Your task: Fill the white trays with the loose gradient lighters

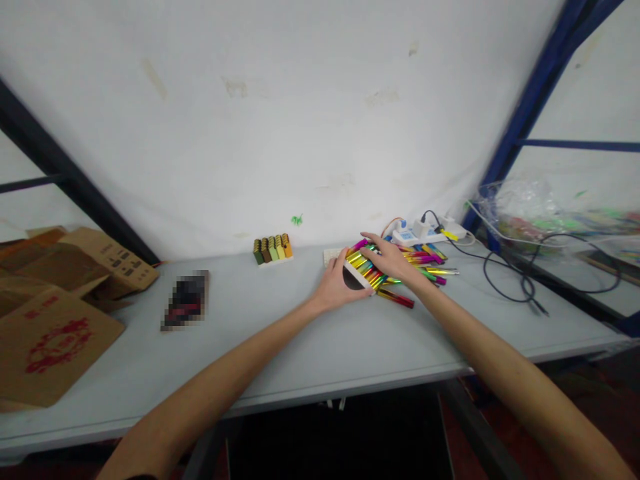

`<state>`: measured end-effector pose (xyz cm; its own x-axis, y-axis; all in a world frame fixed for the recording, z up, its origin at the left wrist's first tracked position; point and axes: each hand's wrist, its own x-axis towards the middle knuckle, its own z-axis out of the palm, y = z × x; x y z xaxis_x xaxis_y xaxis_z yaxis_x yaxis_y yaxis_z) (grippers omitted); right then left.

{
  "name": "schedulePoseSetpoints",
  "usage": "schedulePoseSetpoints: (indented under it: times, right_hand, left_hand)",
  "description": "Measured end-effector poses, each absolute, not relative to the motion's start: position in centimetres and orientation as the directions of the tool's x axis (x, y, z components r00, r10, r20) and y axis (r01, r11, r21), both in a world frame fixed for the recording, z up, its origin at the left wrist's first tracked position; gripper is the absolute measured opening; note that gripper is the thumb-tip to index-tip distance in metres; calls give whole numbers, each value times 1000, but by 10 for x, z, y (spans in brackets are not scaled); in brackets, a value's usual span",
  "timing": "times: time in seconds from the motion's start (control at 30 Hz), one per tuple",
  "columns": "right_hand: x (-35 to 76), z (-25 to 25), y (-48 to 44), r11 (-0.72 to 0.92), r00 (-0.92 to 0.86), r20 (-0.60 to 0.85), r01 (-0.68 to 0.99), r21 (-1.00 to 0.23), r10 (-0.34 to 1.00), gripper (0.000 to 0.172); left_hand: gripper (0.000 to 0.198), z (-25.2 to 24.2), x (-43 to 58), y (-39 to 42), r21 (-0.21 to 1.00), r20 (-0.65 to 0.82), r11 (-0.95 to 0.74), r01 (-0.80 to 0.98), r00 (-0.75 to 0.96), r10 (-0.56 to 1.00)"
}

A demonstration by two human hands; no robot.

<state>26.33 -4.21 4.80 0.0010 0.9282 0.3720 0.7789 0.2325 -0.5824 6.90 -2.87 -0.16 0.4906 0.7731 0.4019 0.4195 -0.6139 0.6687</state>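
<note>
A pile of shiny multicoloured metallic tubes lies on the grey table at the back right. My left hand is closed on the edge of a small white holder in which several of the tubes lie side by side. My right hand rests on top of the tubes in the holder with its fingers stretched out flat. One red tube lies loose just in front of the holder.
A white block with green, brown, yellow and orange pieces stands at the back wall. A white power strip with black cables sits behind the pile. Cardboard boxes fill the left end. A dark blurred item lies left of centre.
</note>
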Motion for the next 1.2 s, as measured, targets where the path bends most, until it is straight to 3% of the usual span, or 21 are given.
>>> schedulePoseSetpoints:
  times: [0.17, 0.37, 0.6, 0.8, 1.03, 1.2]
  right_hand:
    - [260, 51, -44, 350, -77, 435, 724, -594, 897, 47]
    - [256, 49, -43, 349, -69, 467, 761, -546, 881, 36]
    - [262, 32, -33, 356, -92, 474, 786, -505, 876, 36]
    - [258, 34, -36, 456, -227, 538, 822, -341, 812, 41]
    - [248, 42, -50, 434, -344, 486, 897, -82, 803, 43]
    - [248, 45, -50, 474, -417, 410, 880, -43, 811, 40]
  left_hand:
    - [125, -2, 69, -28, 660, 403, -623, 420, 502, 765]
    - [122, 0, 69, -29, 665, 402, -629, 404, 516, 756]
    - [110, 2, 66, -27, 642, 440, -676, 361, 548, 711]
    - [113, -9, 66, -17, 676, 466, -683, 275, 559, 686]
    - [121, -15, 64, -13, 754, 461, -640, 147, 575, 676]
    - [121, -14, 62, -13, 780, 431, -611, 134, 592, 681]
